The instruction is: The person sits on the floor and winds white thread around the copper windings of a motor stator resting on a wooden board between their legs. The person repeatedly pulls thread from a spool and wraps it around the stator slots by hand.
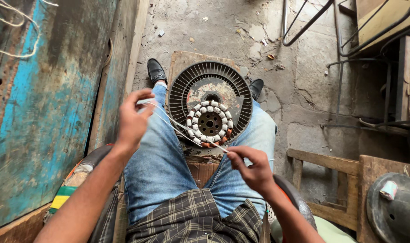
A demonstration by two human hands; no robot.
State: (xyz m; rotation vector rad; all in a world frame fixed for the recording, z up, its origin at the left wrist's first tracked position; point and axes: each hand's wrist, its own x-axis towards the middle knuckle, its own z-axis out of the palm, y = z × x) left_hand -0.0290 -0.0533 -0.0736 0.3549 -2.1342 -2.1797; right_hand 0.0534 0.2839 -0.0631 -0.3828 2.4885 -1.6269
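Cracked concrete floor [304, 81], littered with chips and scraps, runs under a seated person whose knees in blue jeans [157, 166] frame the work. Propped between the legs on a worn wooden block [182, 60] stands a round finned fan housing [209, 96], dark and grimy, and against its face sits a motor stator [210, 122] ringed with white-wrapped coils, some copper showing at its lower edge. The left hand [133, 121] is raised beside the left knee, its grip pinched shut on a thin white strand [169, 120] that runs taut down across the stator to the right hand [254, 168], whose fingertips [232, 155] are also closed on it just below the housing. To my eye the strand is the weak point: pulled too hard between the two hands it could snap or slip off the coil it crosses, and the housing, only leaning there, might tip off the block. A peeling blue panel [43, 112] stands close on the left, bent metal rods [304, 27] lie beyond, and a rough wooden frame [322, 166] sits at right.
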